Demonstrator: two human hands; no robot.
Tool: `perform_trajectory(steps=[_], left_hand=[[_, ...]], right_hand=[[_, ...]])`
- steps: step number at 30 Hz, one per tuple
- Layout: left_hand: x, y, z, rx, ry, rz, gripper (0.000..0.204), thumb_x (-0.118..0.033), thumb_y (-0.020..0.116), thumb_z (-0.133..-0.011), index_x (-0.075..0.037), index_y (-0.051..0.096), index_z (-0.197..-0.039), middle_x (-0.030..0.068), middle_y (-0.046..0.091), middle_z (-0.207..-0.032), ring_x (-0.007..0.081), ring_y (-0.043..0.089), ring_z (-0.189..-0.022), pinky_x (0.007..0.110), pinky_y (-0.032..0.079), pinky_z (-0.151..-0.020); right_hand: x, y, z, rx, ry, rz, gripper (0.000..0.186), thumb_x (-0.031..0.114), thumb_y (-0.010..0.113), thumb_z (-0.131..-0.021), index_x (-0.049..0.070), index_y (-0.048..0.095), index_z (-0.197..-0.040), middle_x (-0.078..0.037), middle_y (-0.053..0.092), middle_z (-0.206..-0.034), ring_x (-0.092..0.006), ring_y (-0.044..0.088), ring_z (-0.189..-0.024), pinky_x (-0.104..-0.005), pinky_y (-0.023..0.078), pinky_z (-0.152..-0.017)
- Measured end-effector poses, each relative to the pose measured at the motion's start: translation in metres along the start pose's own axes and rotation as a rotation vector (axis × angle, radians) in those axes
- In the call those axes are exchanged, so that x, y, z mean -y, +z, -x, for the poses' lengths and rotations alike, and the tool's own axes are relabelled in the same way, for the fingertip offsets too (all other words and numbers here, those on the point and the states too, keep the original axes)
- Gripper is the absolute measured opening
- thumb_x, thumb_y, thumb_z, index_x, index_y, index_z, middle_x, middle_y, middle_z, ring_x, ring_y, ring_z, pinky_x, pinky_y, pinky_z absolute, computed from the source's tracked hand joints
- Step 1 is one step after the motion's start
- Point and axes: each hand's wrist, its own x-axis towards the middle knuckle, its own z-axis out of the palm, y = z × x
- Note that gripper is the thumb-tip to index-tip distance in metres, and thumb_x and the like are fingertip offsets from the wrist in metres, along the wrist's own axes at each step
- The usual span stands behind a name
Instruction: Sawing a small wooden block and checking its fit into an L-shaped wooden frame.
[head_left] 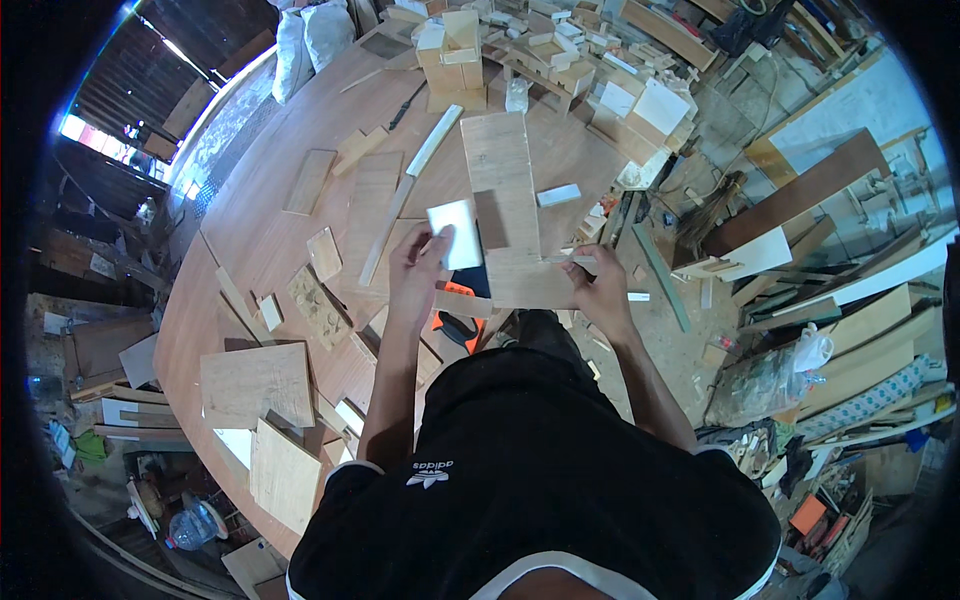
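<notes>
My left hand (420, 252) is closed on a small white rectangular panel (454, 232), gripped by its left edge. The panel is raised beside a long light-brown wooden board (505, 170), and a square dark shadow falls on that board. My right hand (598, 285) pinches the lower right part of the board, where a short arm juts out to the right and makes an L shape. Whether that arm is a separate strip I cannot tell. Under and beside my left hand lies a handsaw with an orange and black handle (458, 328); its dark blade is partly covered.
The large brown table (270, 210) carries several loose boards (257, 385), a long narrow strip (410, 190) and a wooden box (450, 60). Offcuts pile up at the far right (650, 105). Planks (795, 195) and a plastic bag (770, 375) crowd the floor to the right.
</notes>
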Motion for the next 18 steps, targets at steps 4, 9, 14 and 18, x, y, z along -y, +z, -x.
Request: perform_trajectory(steps=[4, 9, 14, 18], left_hand=[[0.008, 0.017, 0.014, 0.204, -0.095, -0.485, 0.021, -0.018, 0.071, -0.082, 0.001, 0.065, -0.087, -0.0014, 0.058, -0.072, 0.0027, 0.048, -0.064, 0.019, 0.038, -0.057], [0.03, 0.018, 0.028, 0.205, -0.278, -0.508, 0.023, -0.017, 0.071, -0.083, 0.005, 0.063, -0.087, 0.0039, 0.061, -0.073, 0.007, 0.057, -0.066, 0.022, 0.049, -0.059], [0.046, 0.025, 0.043, 0.308, -0.286, -0.488, 0.026, -0.016, 0.069, -0.083, 0.005, 0.065, -0.099, 0.0073, 0.065, -0.08, 0.0106, 0.061, -0.068, 0.024, 0.052, -0.062], [0.048, 0.036, 0.052, 0.224, -0.213, -0.578, 0.025, -0.014, 0.068, -0.084, 0.004, 0.065, -0.101, 0.0084, 0.067, -0.081, 0.0111, 0.063, -0.07, 0.023, 0.052, -0.06]], right_hand=[[-0.001, 0.016, -0.001, 0.098, 0.101, -0.245, 0.02, 0.01, 0.061, -0.086, -0.002, 0.057, -0.102, -0.014, 0.061, -0.094, -0.0222, 0.059, -0.082, -0.0319, 0.046, -0.073], [-0.005, 0.037, -0.004, -0.022, 0.201, -0.492, 0.018, 0.007, 0.058, -0.089, 0.001, 0.058, -0.105, 0.001, 0.057, -0.081, -0.0043, 0.049, -0.072, -0.0204, 0.041, -0.066], [-0.013, 0.053, 0.003, -0.172, 0.216, -0.605, 0.019, 0.018, 0.062, -0.09, -0.001, 0.061, -0.095, -0.001, 0.061, -0.075, -0.006, 0.054, -0.067, -0.0216, 0.044, -0.061], [-0.01, 0.05, 0.009, -0.129, 0.288, -0.661, 0.025, 0.023, 0.06, -0.092, -0.002, 0.064, -0.092, -0.001, 0.064, -0.077, -0.0071, 0.057, -0.068, -0.0229, 0.046, -0.062]])
